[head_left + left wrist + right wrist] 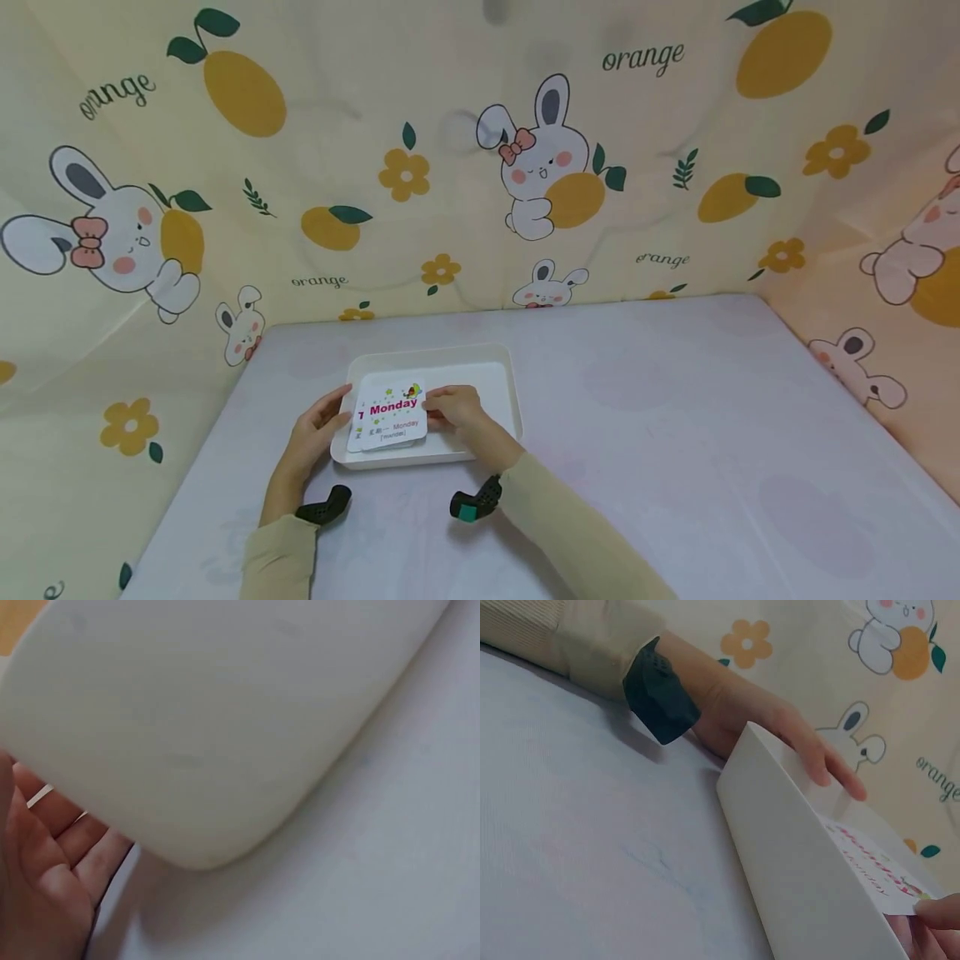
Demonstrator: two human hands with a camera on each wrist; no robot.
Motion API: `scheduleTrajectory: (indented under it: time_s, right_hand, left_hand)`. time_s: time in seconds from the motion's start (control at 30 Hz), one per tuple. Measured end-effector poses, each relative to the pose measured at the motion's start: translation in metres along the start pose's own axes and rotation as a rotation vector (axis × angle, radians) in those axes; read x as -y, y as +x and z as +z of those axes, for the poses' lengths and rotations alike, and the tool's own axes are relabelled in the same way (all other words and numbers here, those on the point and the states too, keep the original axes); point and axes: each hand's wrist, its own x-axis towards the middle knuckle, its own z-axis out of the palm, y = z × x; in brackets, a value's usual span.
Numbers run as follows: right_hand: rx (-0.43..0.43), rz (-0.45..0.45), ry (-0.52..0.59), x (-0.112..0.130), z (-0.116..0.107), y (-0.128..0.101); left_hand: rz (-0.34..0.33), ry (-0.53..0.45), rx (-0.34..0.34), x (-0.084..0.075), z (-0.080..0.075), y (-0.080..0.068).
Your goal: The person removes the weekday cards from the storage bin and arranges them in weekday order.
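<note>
In the head view a Monday flashcard (393, 414) with pink lettering lies over at least one other card, whose "T" (360, 415) shows at its left edge. My right hand (457, 410) pinches the Monday card at its right edge; the right wrist view shows the thumb (939, 909) on top of it. Both cards are within the white tray (480, 379), in its left half. At the tray's left side my left hand (315, 429) grips the rim, with some fingers (56, 817) along the outer wall. How many cards lie underneath is hidden.
The tray stands on a pale table (637, 433). A cloth backdrop (450, 183) printed with rabbits and oranges rises behind and on both sides. Black wrist devices (327, 505) sit on both wrists, over the table in front of the tray.
</note>
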Motion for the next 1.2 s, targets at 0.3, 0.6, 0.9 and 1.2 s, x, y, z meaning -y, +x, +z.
scheduleTrajectory:
  time_s: [0.3,0.6,0.9,1.2]
  right_hand:
    - [0.010,-0.027,0.018,0.002,-0.012,0.000]
    - [0.008,-0.038,0.014,0.005,-0.024,-0.004]
    - [0.005,-0.066,-0.009,0.013,-0.036,-0.004]
    - [-0.014,-0.090,-0.075,0.021,-0.051,-0.005]
  left_hand:
    - [-0.018,0.014,-0.005,-0.002,0.000,-0.002]
    - [-0.009,0.028,-0.007,0.002,-0.001,-0.001]
    - [0.005,0.013,-0.002,0.000,-0.002,0.000]
    - [0.002,0.003,-0.002,0.002,-0.001,0.001]
